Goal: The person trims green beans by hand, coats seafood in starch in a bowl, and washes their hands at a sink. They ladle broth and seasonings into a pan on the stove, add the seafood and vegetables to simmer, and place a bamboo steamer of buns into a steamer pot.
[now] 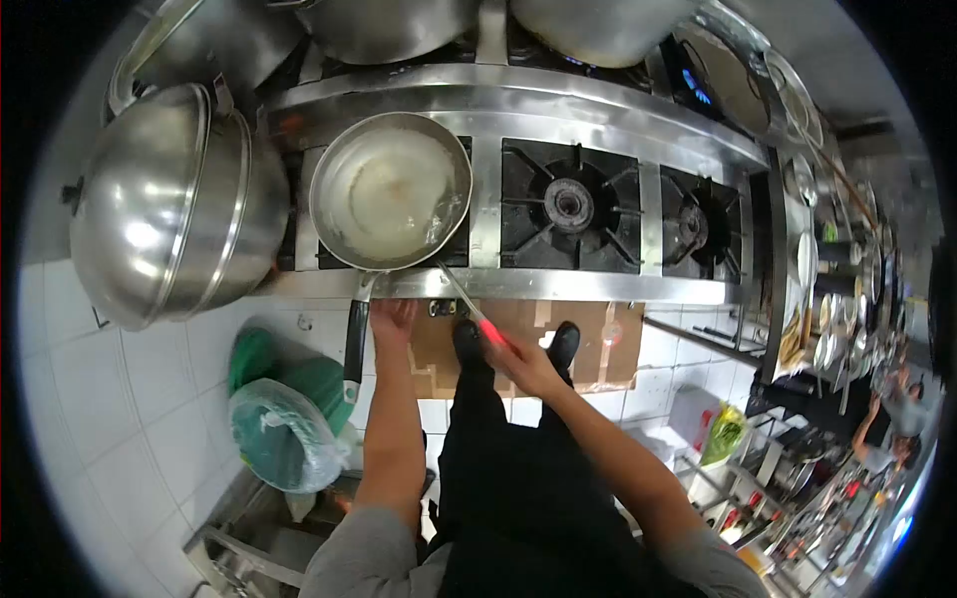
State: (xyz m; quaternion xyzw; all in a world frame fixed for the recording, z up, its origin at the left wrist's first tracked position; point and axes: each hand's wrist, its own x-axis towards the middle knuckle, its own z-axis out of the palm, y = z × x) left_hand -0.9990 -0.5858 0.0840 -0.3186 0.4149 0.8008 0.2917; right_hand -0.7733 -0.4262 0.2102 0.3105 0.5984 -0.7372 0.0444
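My right hand (516, 361) grips a red-handled gas lighter (486, 327). Its long thin metal shaft reaches up to the stove's front edge, with the tip by the lower right rim of the frying pan (394, 189). The pan sits on the left front burner, holding a shallow, clear-looking liquid, and its black handle (356, 339) points toward me. Just right of that handle, my left hand (394, 319) is at the stove's front panel, apart from the handle. The stove edge partly hides its fingers, so their grip does not show. Dark control knobs (442, 309) lie to its right.
Two front burners (569, 202) (693, 226) stand right of the pan. Large pots (389, 25) fill the back row, where a blue flame (695, 86) burns. A domed steel pot (169, 204) stands left. Below are a lined green bin (284, 434) and cardboard (429, 364). People work far right.
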